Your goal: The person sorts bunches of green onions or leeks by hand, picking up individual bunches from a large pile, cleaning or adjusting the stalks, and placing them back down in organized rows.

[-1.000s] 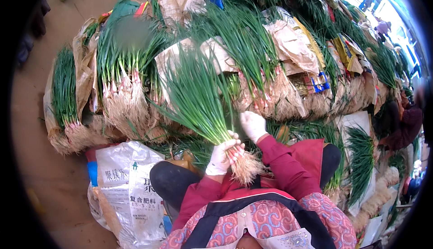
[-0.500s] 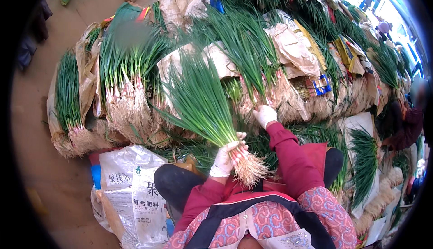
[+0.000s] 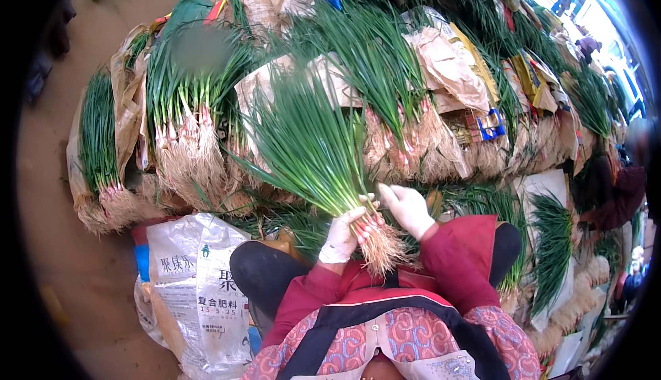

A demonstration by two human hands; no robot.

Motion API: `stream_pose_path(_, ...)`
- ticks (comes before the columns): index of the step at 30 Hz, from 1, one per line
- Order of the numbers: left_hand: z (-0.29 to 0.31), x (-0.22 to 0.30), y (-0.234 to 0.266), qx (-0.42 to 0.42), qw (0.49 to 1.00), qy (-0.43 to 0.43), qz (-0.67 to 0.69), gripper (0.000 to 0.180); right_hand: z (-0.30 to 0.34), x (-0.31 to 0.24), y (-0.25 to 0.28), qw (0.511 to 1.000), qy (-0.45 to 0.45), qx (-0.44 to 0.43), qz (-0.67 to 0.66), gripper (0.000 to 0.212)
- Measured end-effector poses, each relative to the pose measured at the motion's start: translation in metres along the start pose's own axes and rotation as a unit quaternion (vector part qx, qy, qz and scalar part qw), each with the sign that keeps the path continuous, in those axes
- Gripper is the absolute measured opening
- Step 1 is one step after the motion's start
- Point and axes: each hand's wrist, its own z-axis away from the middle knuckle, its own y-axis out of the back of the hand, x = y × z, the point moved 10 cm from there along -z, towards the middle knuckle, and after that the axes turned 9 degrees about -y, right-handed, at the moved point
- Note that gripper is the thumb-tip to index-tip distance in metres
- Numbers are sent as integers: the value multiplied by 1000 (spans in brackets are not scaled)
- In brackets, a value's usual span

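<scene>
My left hand [image 3: 340, 237], in a white glove, is wrapped round a bunch of spring onions [image 3: 310, 153] just above its roots. The long green leaves fan out away from me, and the pinkish-white bulbs and pale roots hang over my lap. Close against the bunch's right side is my right hand [image 3: 411, 210], gloved too, its fingers drawn together and pointing left. What those fingers hold, if anything, is hidden. Beyond my hands lies a pile of spring onions [image 3: 379, 70], roots toward me.
More bundles [image 3: 196, 98] rest along the row at the left, partly wrapped in brown sacking [image 3: 131, 118]. A white printed sack [image 3: 200, 277] lies by my left knee. At the right is another person's dark red sleeve [image 3: 623, 191], near a bundle on a pale sheet [image 3: 551, 242].
My right hand has come back from the pile toward me, beside the bunch. My left hand keeps its hold on the bunch with little movement.
</scene>
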Motion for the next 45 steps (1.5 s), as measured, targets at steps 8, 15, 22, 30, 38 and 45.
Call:
stream_pose_path(8, 6, -8, 22, -10, 999, 45, -12, 29, -19, -21, -99, 697, -182, -327, -612, 20)
stream_pose_path(15, 12, -9, 28, 4, 999, 45, -23, 27, 3, -12, -105, 627, -241, -260, -694, 19)
stream_pose_path(22, 10, -9, 21, 2, 998, 58, -4, 21, -44, -11, -100, 862, -143, -245, -420, 24)
stream_pose_path(30, 8, -11, 19, 12, 999, 28, 30, 23, -56, 53, -61, 993, -45, -38, 103, 34)
stream_pose_path(38, 3, -15, -9, -57, 990, 63, 111, 54, -79, 79, 44, 967, -157, 172, 106, 30)
stream_pose_path(45, 0, -19, 10, -44, 993, 68, 89, 37, -92, 115, 20, 935, -176, 10, -308, 26)
